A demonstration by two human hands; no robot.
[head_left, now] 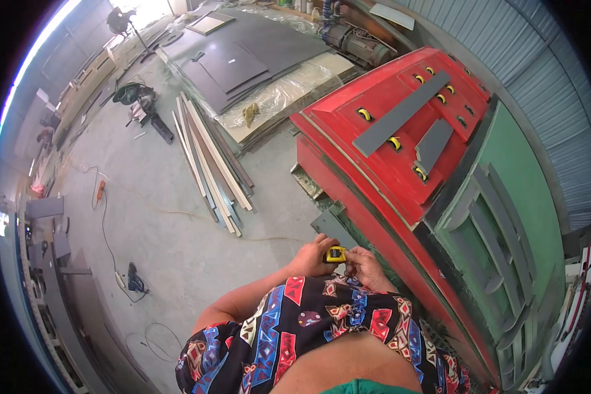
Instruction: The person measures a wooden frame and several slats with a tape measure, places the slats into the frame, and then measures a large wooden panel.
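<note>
A yellow and black tape measure (335, 255) is held in front of the body, close to the side of a red machine. My left hand (310, 258) is closed around its left side. On its right side, the fingers of my right hand (368, 268) pinch at the tape measure's end; whether they hold the blade tip is too small to tell. A grey board (331, 226) lies just beyond my hands, low beside the red machine.
The red machine (381, 177) with yellow-handled latches and grey strips on top stands at the right, beside a green panel (515, 151). Long strips (210, 164) lie on the floor ahead. Dark sheets (233, 69) are stacked beyond. A cable (105, 223) runs along the floor at left.
</note>
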